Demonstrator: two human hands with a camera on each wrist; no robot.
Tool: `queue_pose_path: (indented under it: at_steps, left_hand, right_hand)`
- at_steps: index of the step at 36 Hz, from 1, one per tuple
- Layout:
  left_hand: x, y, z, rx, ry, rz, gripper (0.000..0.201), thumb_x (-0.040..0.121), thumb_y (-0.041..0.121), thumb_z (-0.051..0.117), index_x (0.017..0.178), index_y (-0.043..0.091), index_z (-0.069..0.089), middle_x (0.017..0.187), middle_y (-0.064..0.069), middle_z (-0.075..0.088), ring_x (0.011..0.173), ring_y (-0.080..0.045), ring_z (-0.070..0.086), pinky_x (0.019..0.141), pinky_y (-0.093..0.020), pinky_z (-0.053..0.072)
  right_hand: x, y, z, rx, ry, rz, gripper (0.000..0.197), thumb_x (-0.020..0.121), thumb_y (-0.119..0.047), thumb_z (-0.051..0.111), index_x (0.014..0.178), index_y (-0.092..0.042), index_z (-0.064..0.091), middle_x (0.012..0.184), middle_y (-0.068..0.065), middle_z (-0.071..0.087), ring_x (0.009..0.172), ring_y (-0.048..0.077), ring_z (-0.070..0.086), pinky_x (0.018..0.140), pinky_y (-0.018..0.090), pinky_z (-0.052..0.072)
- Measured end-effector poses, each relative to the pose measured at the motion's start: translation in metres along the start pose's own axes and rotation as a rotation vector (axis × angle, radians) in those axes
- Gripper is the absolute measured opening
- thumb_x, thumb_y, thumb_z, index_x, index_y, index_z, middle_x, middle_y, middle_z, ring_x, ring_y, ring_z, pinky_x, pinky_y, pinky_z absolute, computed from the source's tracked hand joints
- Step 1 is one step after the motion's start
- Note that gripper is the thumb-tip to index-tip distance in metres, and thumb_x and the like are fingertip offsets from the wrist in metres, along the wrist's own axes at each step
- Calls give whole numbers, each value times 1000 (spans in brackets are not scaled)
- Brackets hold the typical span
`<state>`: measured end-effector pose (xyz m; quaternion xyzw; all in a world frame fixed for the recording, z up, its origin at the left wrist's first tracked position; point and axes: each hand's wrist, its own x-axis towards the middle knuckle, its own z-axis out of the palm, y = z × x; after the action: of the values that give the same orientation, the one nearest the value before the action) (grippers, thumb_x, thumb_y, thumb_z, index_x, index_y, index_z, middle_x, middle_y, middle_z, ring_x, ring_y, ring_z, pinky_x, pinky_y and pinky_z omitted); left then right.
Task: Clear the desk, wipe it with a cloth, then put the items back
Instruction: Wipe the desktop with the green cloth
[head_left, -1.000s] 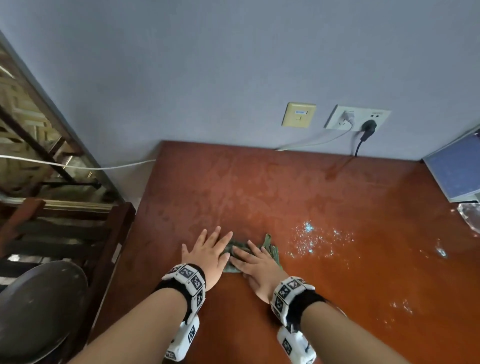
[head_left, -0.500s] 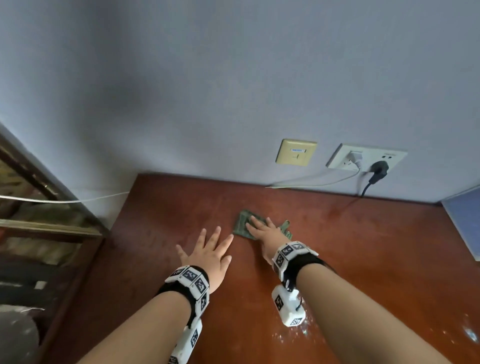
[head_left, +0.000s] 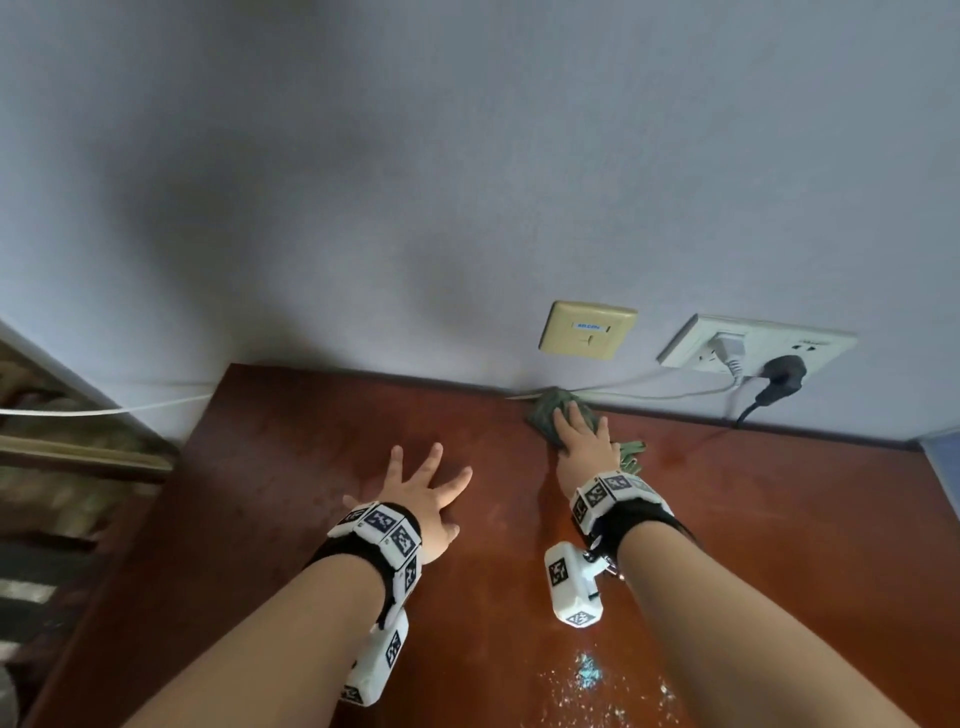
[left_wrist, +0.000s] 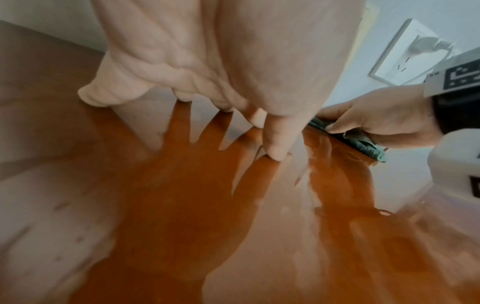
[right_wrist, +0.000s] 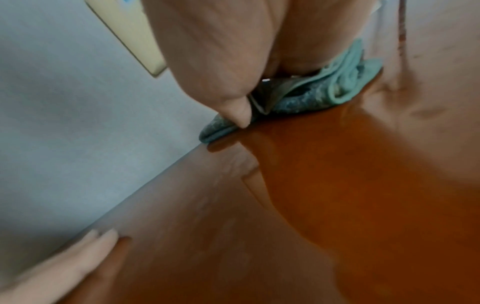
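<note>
A folded green cloth (head_left: 545, 413) lies on the glossy red-brown desk (head_left: 291, 467), pushed against the wall at the far edge. My right hand (head_left: 584, 441) lies flat on it with straight fingers pressing it down; most of the cloth is hidden beneath the palm. The same cloth (right_wrist: 337, 90) shows teal under the palm in the right wrist view, and its edge (left_wrist: 363, 142) shows in the left wrist view. Left of it, my left hand (head_left: 421, 488) rests on the bare desk with its fingers (left_wrist: 275, 144) spread flat, holding nothing.
Just above the cloth on the wall are a cream socket plate (head_left: 587, 330) and a white outlet (head_left: 753, 348) with a white and a black plug; their cables (head_left: 649, 392) run along the desk's back edge. Glinting wet specks (head_left: 587, 675) lie near me.
My right hand has slid the cloth away from me across the desk until it meets the wall. The left hand stayed flat on the desk, and the view tilted upward.
</note>
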<state>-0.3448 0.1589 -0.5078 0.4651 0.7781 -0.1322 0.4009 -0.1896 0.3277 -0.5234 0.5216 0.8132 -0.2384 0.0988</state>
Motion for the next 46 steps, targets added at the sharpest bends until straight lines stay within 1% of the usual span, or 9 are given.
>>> queue_pose_path:
  at_steps: [7,13,18,22,25,28,31,37,46]
  left_hand:
    - [22,-9,5,23,-10,14,77,95,50,51,143,66,-6,154,24,-34,142,-32,-37,111,-71,20]
    - [18,-5,4,47,3,27,77,97,47,50,146,60,-7,157,19,-30,142,-38,-34,116,-62,20]
    - [25,-10,9,33,22,21,78,94,50,51,144,64,-8,157,21,-30,142,-35,-34,114,-66,21]
    - [30,-12,13,33,28,10,78,93,52,50,141,67,-10,156,23,-31,142,-34,-35,113,-67,21]
    - [29,-10,11,35,25,8,77,94,51,50,141,67,-10,155,23,-32,142,-33,-35,113,-67,21]
    - [27,-10,11,35,28,7,77,95,51,49,142,66,-9,156,22,-31,143,-33,-34,113,-67,22]
    - [28,-10,12,37,35,8,77,94,52,49,141,67,-9,156,22,-30,143,-33,-34,112,-68,22]
    - [29,-11,13,15,36,10,78,93,51,51,140,68,-9,155,25,-31,143,-31,-35,113,-68,20]
    - [25,-9,9,-73,100,27,91,91,45,62,152,49,-6,161,19,-19,146,-32,-27,116,-62,20]
  right_hand:
    - [-40,-9,9,-94,-187,-498,72,90,7,38,147,-36,27,157,-19,9,146,18,-6,118,49,-2]
    - [-83,16,9,-49,-350,-702,76,81,17,51,142,-27,41,154,-15,22,138,0,-3,116,32,-6]
    - [-91,35,-3,151,-236,-542,67,85,19,46,131,-28,57,144,-17,42,137,-4,22,119,24,12]
    - [-77,37,-21,492,82,-287,49,89,17,45,123,-12,64,137,-3,52,134,13,39,100,-6,9]
    - [-46,42,-32,353,182,-191,55,90,15,39,135,-14,52,148,-1,40,141,21,29,111,10,7]
    - [-21,44,-28,138,13,-21,65,93,-3,45,149,-29,25,159,-11,11,147,22,5,117,36,9]
    - [-12,32,-17,4,-56,34,79,90,-32,58,152,-30,8,159,-12,-7,147,26,-8,117,48,4]
    - [-18,13,0,-117,-121,-148,75,93,-49,46,151,-36,0,157,-13,-15,145,22,-17,116,47,-4]
    - [-70,6,28,-91,-190,-542,60,96,-23,48,146,-46,22,154,-27,1,146,13,-10,117,42,-8]
